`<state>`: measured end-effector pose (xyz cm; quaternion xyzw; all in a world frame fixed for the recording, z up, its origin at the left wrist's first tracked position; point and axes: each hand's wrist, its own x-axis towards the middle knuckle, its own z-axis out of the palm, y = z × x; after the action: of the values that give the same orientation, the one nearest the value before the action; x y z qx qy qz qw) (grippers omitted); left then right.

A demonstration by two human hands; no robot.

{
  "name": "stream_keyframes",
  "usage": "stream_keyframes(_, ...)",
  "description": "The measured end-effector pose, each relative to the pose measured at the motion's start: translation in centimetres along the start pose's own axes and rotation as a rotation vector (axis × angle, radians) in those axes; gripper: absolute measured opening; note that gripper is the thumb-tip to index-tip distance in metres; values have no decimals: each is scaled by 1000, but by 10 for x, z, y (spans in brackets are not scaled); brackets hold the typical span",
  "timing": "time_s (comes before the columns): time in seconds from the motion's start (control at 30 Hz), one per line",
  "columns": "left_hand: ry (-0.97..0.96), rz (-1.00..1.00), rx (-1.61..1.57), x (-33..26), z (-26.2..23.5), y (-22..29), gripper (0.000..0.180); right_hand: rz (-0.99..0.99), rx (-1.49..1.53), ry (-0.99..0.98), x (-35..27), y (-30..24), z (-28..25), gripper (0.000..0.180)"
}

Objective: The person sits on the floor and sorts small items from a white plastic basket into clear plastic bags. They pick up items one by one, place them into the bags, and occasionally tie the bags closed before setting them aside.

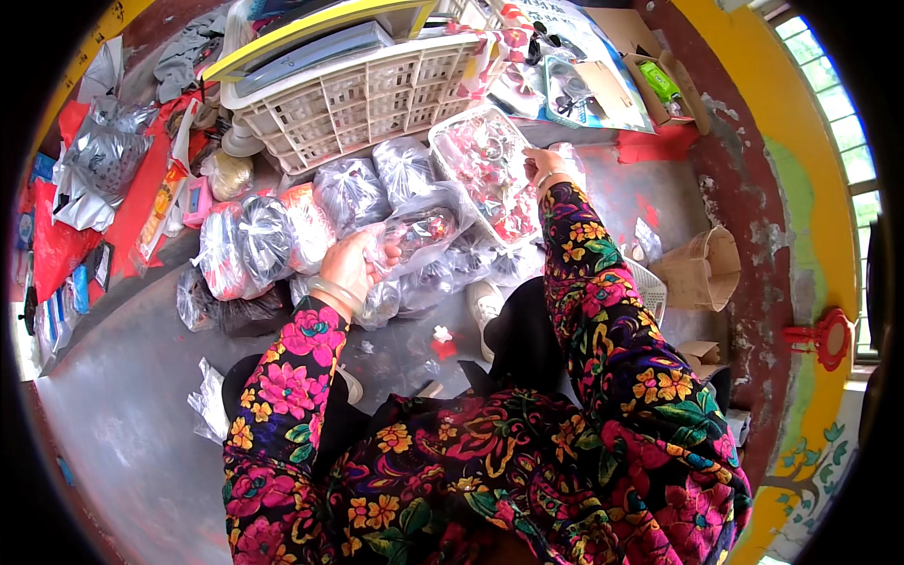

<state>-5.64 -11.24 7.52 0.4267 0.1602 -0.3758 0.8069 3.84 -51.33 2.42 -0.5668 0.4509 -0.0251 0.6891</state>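
Observation:
My left hand (350,266) is closed on the edge of a clear plastic bag (421,229). Small dark and reddish pieces show inside the bag, which lies over other filled bags. Beyond it stands a shallow white plastic basket (452,193) holding many small red, white and clear packets (485,155). My right hand (546,168) is at the basket's right rim, its fingers bent together. Whatever they pinch is too small to make out. Tied clear bags with dark contents (350,193) crowd the far side of my left hand.
A large cream plastic crate (353,104) stands behind the bags. Red sheets and silver wrapping (99,165) lie at far left. A brown paper-like container (702,268) and a white basket (648,287) are at right. My shoe (485,315) is close to the bags.

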Motion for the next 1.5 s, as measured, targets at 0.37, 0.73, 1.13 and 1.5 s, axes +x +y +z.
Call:
stream_keyframes(0.37,51,-5,53,1,-2,0,29,-258,-624,-310,-79,-35,-29,15)
stream_keyframes(0.73,68,-1,46,0,-3,1,29,-636,-1227,-925,-162,36,101,18)
stream_keyframes(1.13,113,-11,22,-3,5,3,28,-518,-1790,-676,-126,82,120,19)
stream_keyframes(1.5,107,-31,85,-3,3,5,30,-1039,-1837,-702,-148,110,123,22)
